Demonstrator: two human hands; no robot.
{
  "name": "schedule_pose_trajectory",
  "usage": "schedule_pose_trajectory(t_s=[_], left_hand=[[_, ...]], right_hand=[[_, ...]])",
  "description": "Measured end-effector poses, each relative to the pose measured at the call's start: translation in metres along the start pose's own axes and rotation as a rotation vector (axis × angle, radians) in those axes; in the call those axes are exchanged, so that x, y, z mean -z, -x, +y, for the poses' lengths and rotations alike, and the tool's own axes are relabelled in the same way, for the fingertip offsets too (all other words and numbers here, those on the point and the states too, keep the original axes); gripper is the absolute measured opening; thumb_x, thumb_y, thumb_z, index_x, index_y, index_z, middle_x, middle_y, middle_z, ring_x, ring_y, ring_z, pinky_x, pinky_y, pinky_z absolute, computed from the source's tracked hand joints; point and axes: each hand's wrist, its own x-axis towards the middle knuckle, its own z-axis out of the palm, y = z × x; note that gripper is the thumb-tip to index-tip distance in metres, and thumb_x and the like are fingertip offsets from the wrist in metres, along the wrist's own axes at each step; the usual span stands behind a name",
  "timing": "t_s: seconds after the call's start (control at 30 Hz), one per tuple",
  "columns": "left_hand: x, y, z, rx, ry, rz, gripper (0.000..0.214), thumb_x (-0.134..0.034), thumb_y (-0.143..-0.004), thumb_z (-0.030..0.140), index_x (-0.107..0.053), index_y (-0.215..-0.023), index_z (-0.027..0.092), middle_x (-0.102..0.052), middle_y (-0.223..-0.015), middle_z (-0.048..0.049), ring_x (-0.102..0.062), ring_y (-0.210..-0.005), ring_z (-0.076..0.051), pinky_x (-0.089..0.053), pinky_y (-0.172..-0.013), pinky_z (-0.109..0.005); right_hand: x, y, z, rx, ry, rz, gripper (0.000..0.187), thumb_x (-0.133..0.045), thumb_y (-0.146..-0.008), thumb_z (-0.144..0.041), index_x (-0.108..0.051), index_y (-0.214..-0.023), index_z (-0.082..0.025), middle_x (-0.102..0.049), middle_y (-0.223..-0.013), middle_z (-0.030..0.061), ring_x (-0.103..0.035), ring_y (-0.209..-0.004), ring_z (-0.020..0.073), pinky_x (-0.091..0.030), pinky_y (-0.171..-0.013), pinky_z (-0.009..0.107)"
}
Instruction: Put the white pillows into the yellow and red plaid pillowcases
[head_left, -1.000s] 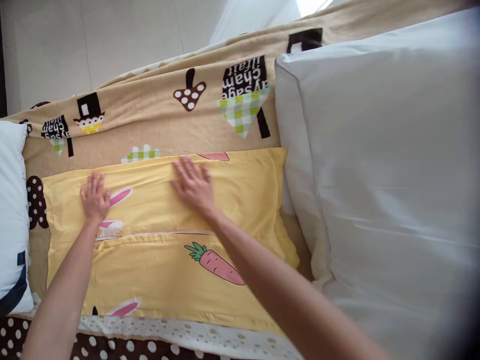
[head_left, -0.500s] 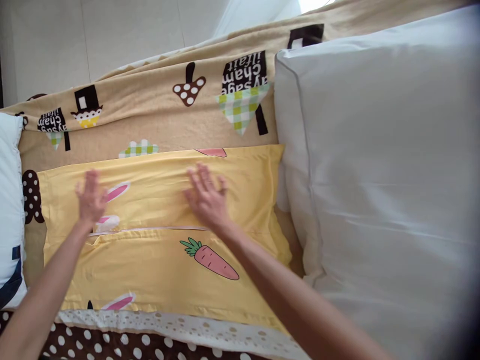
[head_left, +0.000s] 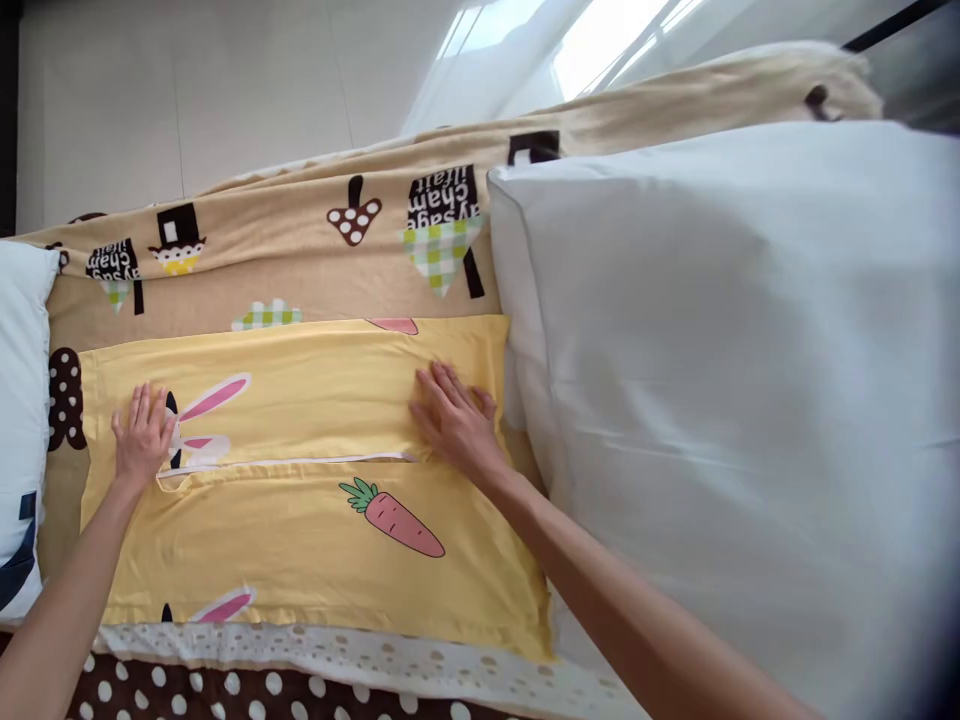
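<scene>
A yellow pillowcase [head_left: 300, 550] printed with carrots and rabbit ears lies flat before me, a long zipper-like opening [head_left: 285, 463] running across its middle. My left hand [head_left: 142, 435] rests on its left part with the fingers stretched out, beside a printed rabbit. Near the right end, my right hand [head_left: 457, 415] lies on the cloth, fingers spread and palm down. Neither hand grips anything. The fabric is mostly smooth, with a small fold at the opening's left end.
A big white pillow [head_left: 712, 400] fills the right side, against the pillowcase's end. Another white pillow [head_left: 22, 380] stands at the left edge. Beneath is a beige patterned blanket [head_left: 300, 260], with brown polka-dot cloth [head_left: 187, 695] in front. Tiled floor [head_left: 255, 100] shows beyond.
My hands have moved farther apart: the left towards the left end, the right towards the right end. The pillowcase's right end looks flatter. The view has shifted to the right.
</scene>
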Motion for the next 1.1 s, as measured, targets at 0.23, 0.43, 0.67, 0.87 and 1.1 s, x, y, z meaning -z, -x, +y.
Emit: schedule_pose_trajectory(t_s=[0.23,0.43,0.67,0.87,1.1], left_hand=[[-0.007,0.024,0.088,-0.540,0.070,-0.144,0.050,-0.049,-0.090,0.034,-0.052,-0.139,0.024,-0.051,-0.146,-0.0121,-0.045,-0.136,-0.026,-0.031,-0.110,-0.042],[-0.027,0.020,0.101,-0.437,0.032,-0.068,0.034,-0.045,-0.093,0.026,-0.061,-0.123,0.021,-0.056,-0.139,-0.0136,-0.048,-0.130,-0.026,-0.035,-0.104,-0.042],[-0.018,0.003,0.099,-0.515,-0.072,-0.100,0.026,-0.047,-0.089,0.010,-0.067,-0.099,0.023,-0.060,-0.126,-0.0114,-0.050,-0.120,-0.025,-0.039,-0.094,-0.041],[-0.010,-0.027,0.099,-0.198,0.006,-0.034,0.024,-0.047,-0.090,0.017,-0.068,-0.100,0.023,-0.060,-0.120,-0.0126,-0.053,-0.108,-0.027,-0.039,-0.092,-0.045],[-0.023,-0.021,0.136,-0.049,0.108,0.228,0.029,-0.042,-0.094,0.024,-0.066,-0.106,0.015,-0.059,-0.129,-0.0192,-0.052,-0.120,-0.029,-0.035,-0.099,-0.046]], right_hand=[[-0.013,-0.018,-0.130,0.539,-0.114,-0.281,0.025,-0.053,-0.084,-0.023,-0.061,-0.108,-0.019,-0.064,-0.110,0.0109,-0.054,-0.101,0.0245,-0.033,-0.092,0.039],[-0.039,-0.026,-0.138,0.557,-0.083,-0.259,0.015,-0.047,-0.088,-0.012,-0.060,-0.085,-0.018,-0.062,-0.087,0.0078,-0.048,-0.083,0.0214,-0.031,-0.079,0.035],[-0.030,0.002,-0.162,0.500,-0.086,-0.214,0.019,-0.045,-0.089,-0.012,-0.064,-0.087,-0.016,-0.064,-0.087,0.0091,-0.051,-0.083,0.0224,-0.034,-0.078,0.036],[-0.042,0.075,-0.179,0.556,-0.242,-0.250,0.052,-0.040,-0.095,-0.020,-0.039,-0.146,-0.014,-0.046,-0.149,0.0128,-0.036,-0.137,0.0247,-0.031,-0.107,0.041],[-0.034,0.073,-0.187,0.438,-0.362,-0.346,0.052,-0.044,-0.092,-0.020,-0.042,-0.144,-0.015,-0.052,-0.142,0.0143,-0.040,-0.134,0.0261,-0.032,-0.107,0.045]])
